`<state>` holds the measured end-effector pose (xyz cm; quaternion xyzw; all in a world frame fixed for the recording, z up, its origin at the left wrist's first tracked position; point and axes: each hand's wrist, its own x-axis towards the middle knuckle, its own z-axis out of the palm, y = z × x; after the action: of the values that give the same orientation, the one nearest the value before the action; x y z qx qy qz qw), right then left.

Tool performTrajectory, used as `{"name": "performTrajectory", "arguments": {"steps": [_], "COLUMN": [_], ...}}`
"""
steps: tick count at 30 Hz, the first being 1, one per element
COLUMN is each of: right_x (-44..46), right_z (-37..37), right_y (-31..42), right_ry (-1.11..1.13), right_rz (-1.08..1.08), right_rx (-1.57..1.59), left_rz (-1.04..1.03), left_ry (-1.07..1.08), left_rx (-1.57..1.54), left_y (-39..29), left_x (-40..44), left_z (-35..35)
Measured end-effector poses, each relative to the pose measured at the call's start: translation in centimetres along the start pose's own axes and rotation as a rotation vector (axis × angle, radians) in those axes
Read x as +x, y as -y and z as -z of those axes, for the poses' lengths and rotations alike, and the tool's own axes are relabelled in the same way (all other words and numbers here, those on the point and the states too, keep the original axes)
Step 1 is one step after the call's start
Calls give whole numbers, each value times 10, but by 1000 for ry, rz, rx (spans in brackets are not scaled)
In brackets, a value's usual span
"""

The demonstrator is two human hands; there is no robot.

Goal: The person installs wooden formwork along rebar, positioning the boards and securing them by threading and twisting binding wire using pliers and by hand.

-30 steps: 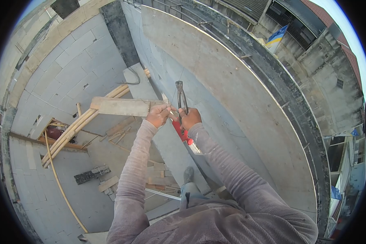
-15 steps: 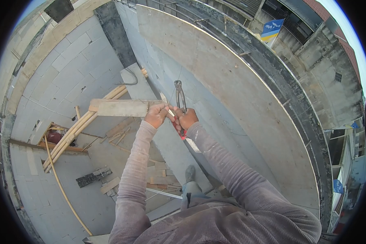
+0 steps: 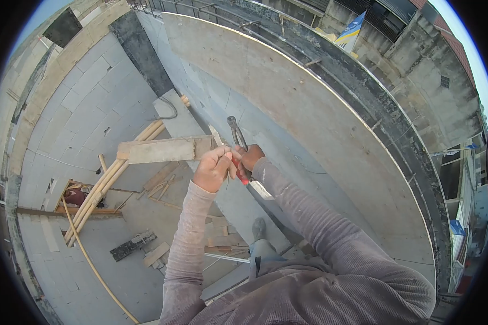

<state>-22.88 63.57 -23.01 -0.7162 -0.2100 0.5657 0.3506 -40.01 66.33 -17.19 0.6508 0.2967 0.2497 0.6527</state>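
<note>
My right hand (image 3: 250, 157) is wrapped round dark metal pincers (image 3: 234, 128), whose jaws point up and away from me. Close beside it, its fingers pinched together, is my left hand (image 3: 214, 168); what it holds is too small to make out. A red item (image 3: 241, 173) shows between and below the two hands. Just beyond my left hand lies the end of a short wooden board (image 3: 162, 151), which reaches left to a bundle of bamboo poles (image 3: 100, 181). A thin wire (image 3: 227, 101) rises near the pincers.
A tall curved panel (image 3: 309, 114) stands to the right, with a dark ledge and rebar beyond it. My boot (image 3: 259, 228) is on a grey plank (image 3: 238, 203). Wood scraps (image 3: 222, 238) lie on the floor below. At left, a person (image 3: 77, 196) partly shows in a wall opening.
My left hand has turned and moved slightly down. The pincers have dropped a little and tilt more to the left. The whole view has shifted as my head moved.
</note>
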Motion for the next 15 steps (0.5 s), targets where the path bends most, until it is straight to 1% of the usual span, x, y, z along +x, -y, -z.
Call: {"name": "performTrajectory", "arguments": {"steps": [1,2,4,5,6,8,9,11,12,14,15], "right_x": [-23,-31,-49,-68,-94,-142,-160,-205,-221,-247,-259], "right_z": [1,4,11,21,34,53,66,88,95,100,104], "right_y": [-2,-23,-72,-91,-109,-145,-148,-149,-142,-120,-115], "right_ry": [-14,-22,116,121,126,51,28,6,-29,-78,-139], "right_rz": [35,14,74,143,208,320,308,446,441,552,584], "right_rx": [-66,-44,83,34,-21,112,127,194,208,433,457], "left_rz": [120,145,95,80,104,37,60,16,34,53,48], "left_ry": [51,70,-64,-101,-88,-230,-209,-194,-160,-32,22], "left_rx": [-422,-419,-956,-1030,-1026,-1045,-1045,-966,-969,-947,-884], "left_y": [-5,-3,3,8,11,16,18,19,17,8,2], "left_x": [-9,-16,-27,-32,-38,-49,-54,-64,-65,-73,-77], "left_z": [-6,-14,-28,-35,-44,-65,-76,-103,-119,-158,-177]}}
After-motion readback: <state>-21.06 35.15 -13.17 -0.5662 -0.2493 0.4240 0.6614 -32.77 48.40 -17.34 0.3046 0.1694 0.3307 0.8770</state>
